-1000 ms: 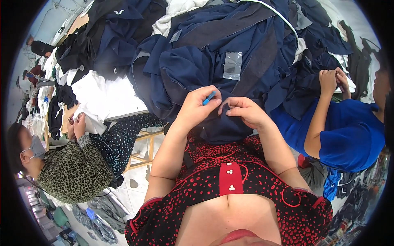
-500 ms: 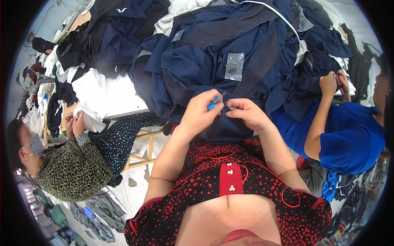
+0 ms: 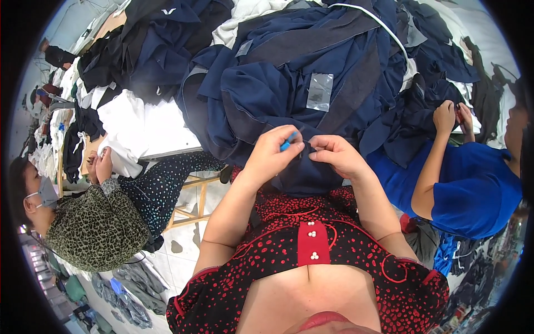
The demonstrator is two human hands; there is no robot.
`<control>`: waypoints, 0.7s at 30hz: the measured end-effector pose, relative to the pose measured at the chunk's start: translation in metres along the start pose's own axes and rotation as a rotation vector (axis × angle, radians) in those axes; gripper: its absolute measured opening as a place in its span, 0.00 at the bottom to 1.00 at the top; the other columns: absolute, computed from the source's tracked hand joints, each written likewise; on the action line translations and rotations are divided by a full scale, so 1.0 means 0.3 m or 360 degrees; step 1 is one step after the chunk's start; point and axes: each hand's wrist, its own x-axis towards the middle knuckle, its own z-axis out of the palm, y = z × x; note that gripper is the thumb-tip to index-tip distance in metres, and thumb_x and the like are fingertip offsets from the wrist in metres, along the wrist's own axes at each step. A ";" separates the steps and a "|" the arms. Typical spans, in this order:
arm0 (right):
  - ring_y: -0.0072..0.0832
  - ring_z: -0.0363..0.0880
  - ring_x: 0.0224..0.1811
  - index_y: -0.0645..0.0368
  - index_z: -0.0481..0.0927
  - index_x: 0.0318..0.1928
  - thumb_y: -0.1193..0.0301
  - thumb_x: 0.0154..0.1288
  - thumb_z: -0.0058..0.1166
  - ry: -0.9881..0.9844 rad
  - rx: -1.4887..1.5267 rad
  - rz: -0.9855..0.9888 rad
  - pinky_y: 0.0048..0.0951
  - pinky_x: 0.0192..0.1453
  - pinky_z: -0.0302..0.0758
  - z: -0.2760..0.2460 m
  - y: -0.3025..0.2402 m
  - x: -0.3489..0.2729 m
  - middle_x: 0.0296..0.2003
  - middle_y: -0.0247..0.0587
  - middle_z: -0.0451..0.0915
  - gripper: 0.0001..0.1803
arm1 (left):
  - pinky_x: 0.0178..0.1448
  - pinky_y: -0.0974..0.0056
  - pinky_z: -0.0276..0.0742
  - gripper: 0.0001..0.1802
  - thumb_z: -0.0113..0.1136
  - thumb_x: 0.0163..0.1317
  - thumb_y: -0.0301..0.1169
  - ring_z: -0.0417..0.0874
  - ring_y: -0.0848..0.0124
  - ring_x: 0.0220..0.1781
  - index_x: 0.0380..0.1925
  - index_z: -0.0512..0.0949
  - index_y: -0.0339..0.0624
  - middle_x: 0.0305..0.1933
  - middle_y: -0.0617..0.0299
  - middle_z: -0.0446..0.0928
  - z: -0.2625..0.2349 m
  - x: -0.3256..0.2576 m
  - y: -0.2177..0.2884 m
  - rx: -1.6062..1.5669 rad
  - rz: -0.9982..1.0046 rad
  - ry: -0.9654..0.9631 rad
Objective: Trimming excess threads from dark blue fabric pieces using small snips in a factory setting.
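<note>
Left hand (image 3: 276, 151): located below and to the left of the clear packet (image 3: 320, 92), which lies on the navy pile (image 3: 267, 94). Fingers curled, closed around a blue tool (image 3: 286, 144). The tool's blue body shows between thumb and forefinger; its tip is too blurred to judge.

Right hand (image 3: 337, 157): located below and slightly to the right of the packet. Thumb and forefinger bent toward each other, nearly meeting; the other fingers loosely curled. The fingertips are at the navy cloth (image 3: 308, 175); whether a fold is pinched between them cannot be told. The two hands face each other, fingertips near but apart.

Navy cloth: directly below the packet, beneath and between both hands, hanging toward the wearer's lap.

Surroundings: a white band (image 3: 384, 25) arcs above and to the right of the packet. White cloth (image 3: 161, 125) lies to its left. A co-worker in blue (image 3: 473, 183) is seated to its right, and a masked co-worker (image 3: 100, 234) well to its left.

Differences from one second earlier: the right fingertips, then bent around dark cloth close against the left hand, have drawn a little away. The blue tool remains in the left hand, turned more steeply.
</note>
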 end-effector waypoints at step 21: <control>0.17 0.75 0.43 0.64 0.76 0.45 0.81 0.57 0.56 0.0070 0.0197 -0.0064 0.19 0.51 0.70 -0.019 0.005 -0.006 0.40 0.31 0.77 0.14 | 0.25 0.77 0.56 0.04 0.57 0.60 0.27 0.62 0.86 0.22 0.34 0.73 0.40 0.26 0.72 0.67 0.014 -0.022 0.004 -0.0690 -0.0484 0.0089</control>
